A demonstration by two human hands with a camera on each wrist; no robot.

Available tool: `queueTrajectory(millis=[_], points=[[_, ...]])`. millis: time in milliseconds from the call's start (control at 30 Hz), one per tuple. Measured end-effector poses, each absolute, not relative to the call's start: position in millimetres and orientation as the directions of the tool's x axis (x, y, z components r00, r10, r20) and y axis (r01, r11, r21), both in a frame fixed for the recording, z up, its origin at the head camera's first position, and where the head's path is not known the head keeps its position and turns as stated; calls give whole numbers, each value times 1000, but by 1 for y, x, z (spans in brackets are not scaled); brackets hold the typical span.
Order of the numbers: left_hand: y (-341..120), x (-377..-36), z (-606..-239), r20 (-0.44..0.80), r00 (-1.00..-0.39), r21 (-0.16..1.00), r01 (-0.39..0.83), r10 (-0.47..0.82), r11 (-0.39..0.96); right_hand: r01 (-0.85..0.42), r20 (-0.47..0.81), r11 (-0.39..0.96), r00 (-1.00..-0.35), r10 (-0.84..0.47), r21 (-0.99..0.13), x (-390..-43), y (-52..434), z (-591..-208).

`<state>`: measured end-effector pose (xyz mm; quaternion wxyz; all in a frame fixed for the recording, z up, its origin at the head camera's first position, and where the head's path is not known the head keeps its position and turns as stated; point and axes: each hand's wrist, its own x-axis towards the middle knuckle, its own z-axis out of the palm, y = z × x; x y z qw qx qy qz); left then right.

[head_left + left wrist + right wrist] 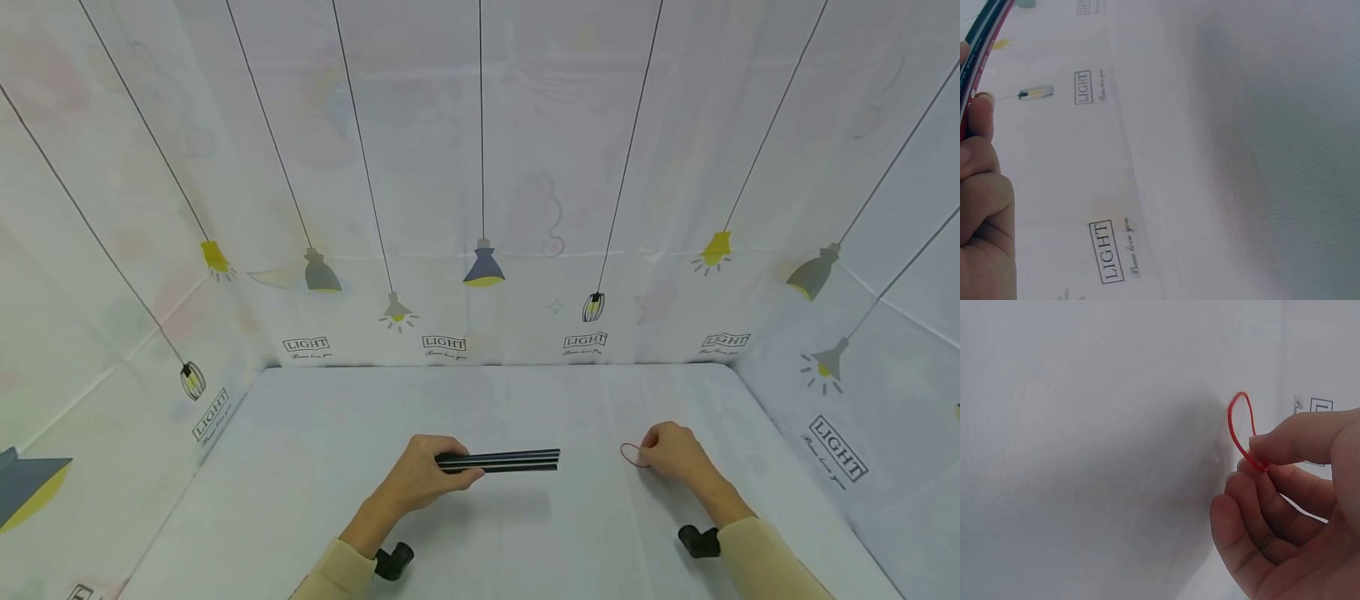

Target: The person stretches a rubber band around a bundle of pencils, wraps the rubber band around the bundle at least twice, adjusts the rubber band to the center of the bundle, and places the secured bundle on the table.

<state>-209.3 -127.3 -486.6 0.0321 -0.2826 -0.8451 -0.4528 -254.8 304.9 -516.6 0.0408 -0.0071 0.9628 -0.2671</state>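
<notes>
My left hand point(423, 473) grips one end of a bundle of dark pencils point(517, 460), thumb on the near side. They lie roughly side by side above the table, their free ends pointing right. In the left wrist view, printed lettering shows on the pencils point(984, 47), with a red one along the edge; the palm end is hidden. To the right and apart from them, my right hand point(675, 452) pinches a thin red rubber band point(1232, 422) between thumb and fingers. The band hangs out as an unstretched loop, with nothing inside it.
A white cloth covers the table point(480, 400). Behind and at both sides stand white curtains point(525, 167) printed with hanging lamps and lettering. A black wrist device point(395, 562) sits by the left cuff, another black device point(699, 542) by the right cuff.
</notes>
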Motion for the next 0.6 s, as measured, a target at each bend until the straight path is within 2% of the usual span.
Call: queueTrajectory(millis=[300, 600], points=[[-127, -208, -485, 306, -839, 742, 507, 450, 440, -47, -66, 817, -992, -103, -574, -247, 292, -509], [-127, -208, -486, 307, -840, 747, 504, 447, 433, -98, -23, 812, -990, -136, -575, -241, 283, -508]])
